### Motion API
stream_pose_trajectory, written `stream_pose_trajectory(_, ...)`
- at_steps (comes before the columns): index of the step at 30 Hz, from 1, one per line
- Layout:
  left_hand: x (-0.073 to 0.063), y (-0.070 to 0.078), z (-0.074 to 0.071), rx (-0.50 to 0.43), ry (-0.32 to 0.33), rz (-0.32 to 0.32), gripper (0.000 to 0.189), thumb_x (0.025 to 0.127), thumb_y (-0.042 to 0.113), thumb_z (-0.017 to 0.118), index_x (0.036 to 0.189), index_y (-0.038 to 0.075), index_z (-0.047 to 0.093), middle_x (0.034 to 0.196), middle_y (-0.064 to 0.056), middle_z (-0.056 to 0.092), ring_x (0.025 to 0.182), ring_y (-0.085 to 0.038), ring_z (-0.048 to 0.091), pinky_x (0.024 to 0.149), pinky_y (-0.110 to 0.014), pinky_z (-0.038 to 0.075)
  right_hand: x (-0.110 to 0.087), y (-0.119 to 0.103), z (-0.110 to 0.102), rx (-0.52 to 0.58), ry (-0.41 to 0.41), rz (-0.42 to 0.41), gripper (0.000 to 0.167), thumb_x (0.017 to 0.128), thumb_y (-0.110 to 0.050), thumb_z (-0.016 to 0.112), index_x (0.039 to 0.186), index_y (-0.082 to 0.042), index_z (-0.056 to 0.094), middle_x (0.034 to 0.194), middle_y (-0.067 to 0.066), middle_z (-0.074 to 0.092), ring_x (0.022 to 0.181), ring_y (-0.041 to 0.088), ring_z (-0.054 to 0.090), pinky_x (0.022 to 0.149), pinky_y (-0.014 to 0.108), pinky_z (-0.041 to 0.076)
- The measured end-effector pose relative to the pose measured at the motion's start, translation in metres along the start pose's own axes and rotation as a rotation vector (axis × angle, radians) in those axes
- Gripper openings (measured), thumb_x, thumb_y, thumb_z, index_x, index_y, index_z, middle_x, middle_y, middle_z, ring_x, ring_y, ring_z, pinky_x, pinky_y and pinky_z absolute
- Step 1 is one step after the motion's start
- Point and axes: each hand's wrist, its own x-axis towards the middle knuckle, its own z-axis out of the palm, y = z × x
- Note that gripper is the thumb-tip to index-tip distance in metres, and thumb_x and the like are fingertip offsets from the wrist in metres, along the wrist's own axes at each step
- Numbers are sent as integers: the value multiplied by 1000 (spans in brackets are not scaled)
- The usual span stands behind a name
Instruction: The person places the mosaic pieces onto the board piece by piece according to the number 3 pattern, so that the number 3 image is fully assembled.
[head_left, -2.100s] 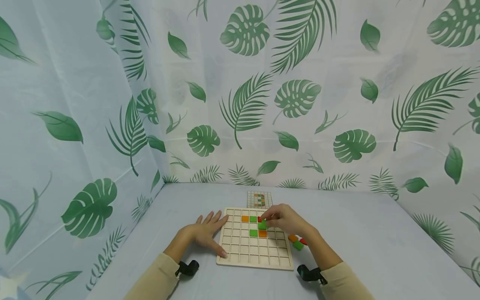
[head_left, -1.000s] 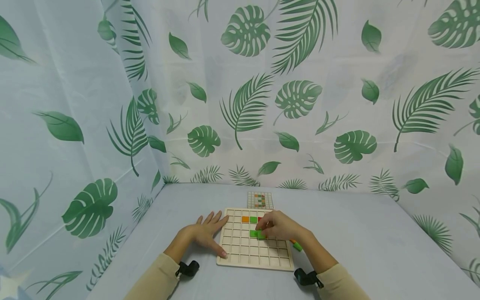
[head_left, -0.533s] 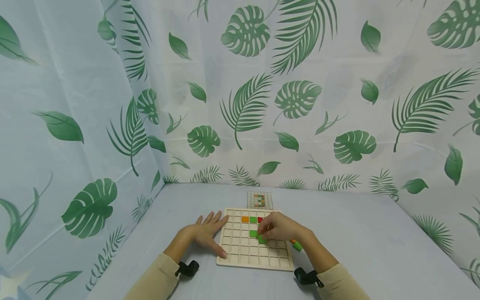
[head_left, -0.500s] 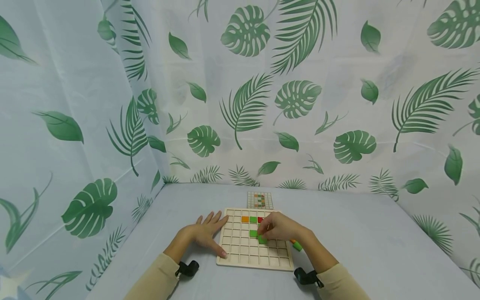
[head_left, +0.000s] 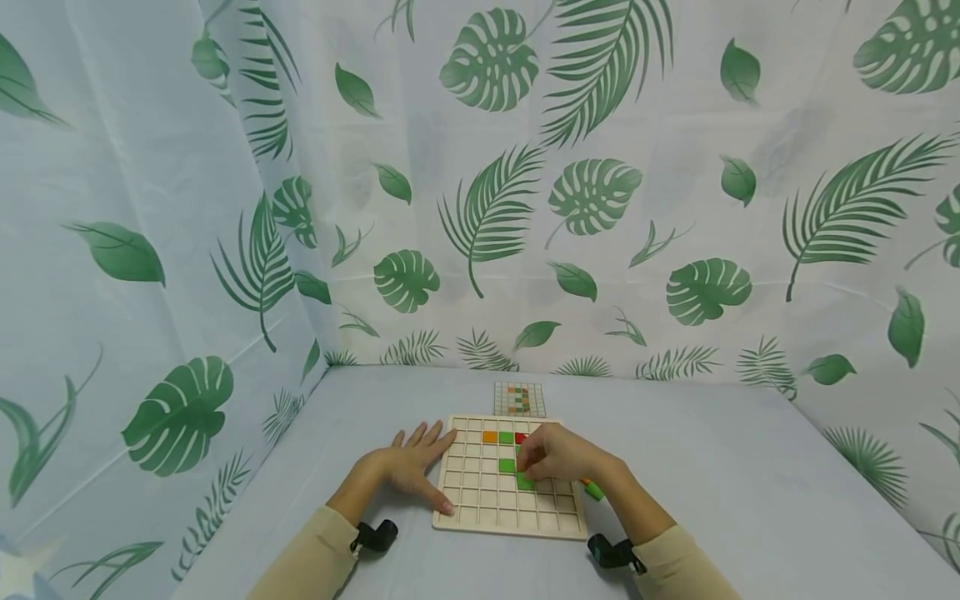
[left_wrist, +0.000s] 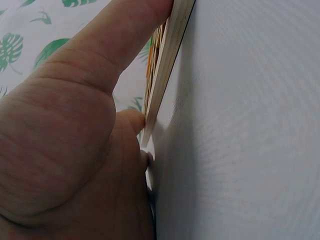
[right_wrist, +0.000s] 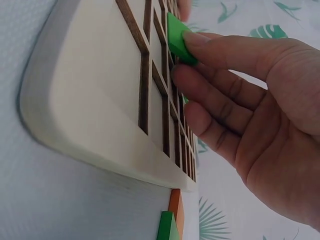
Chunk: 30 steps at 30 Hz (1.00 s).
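My right hand [head_left: 562, 454] pinches a small green tile [right_wrist: 177, 37] between thumb and fingers. In the head view this tile sits low over the gridded wooden board [head_left: 480, 512], just right of and nearer than another green tile [head_left: 507, 466]. The far row holds an orange tile [head_left: 490, 437], a green tile [head_left: 506, 437] and a red tile [head_left: 521, 437]. Part of the coloured column lies hidden under my right fingers. My left hand [head_left: 412, 467] is spread at the board's left side, its thumb [left_wrist: 125, 35] resting on the edge.
A small printed grid card [head_left: 519, 399] with coloured squares lies just beyond the board. Beside the board's right edge are loose tiles, an orange one [right_wrist: 176, 205] and a green one [right_wrist: 167, 227], partly covered by my right forearm in the head view. Leaf-patterned curtains [head_left: 600, 333] stand behind.
My right hand has carried the green tile toward the near side of the board and, in the last half second, stays nearly in place. The left hand has not moved.
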Motion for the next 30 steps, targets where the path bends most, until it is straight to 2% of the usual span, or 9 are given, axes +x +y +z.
stream_pose_trajectory(18, 0, -1, 0, -4, -1, -3, 135, 66, 81, 80, 169, 27, 12, 177, -7, 0, 164, -34, -5, 127, -67, 0, -2, -3, 3, 2, -30, 56, 16, 82, -1, 86, 90, -13, 78, 79, -4, 69, 73, 11, 58, 64, 23, 51)
stream_pose_trajectory(30, 2, 1, -1, -11, -3, -5, 134, 66, 80, 80, 169, 27, 13, 177, -7, 1, 164, -35, -5, 127, -67, -1, -8, 7, -9, 3, 16, 16, 11, 89, -12, 83, 99, -12, 80, 85, -5, 72, 75, 12, 61, 67, 22, 53)
